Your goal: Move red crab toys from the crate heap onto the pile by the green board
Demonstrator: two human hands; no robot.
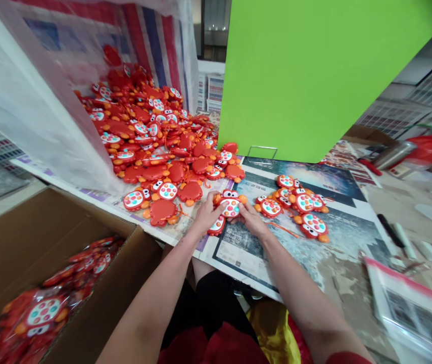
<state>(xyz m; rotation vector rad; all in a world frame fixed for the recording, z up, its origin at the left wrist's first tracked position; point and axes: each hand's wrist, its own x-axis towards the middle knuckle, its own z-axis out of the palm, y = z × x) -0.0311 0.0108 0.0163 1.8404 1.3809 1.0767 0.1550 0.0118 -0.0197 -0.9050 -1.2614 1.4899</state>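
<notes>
Poster-covered table, toy heap at eleven o'clock — and one red crab toy gripped between half-curled fingers, left hand at its nine o'clock, right hand at three.

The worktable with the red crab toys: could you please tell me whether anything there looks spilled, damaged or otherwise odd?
The heap of red crab toys spills from the open bag onto the printed table covering, perhaps deliberately. That covering looks worn at near right, with ragged edges.
</notes>
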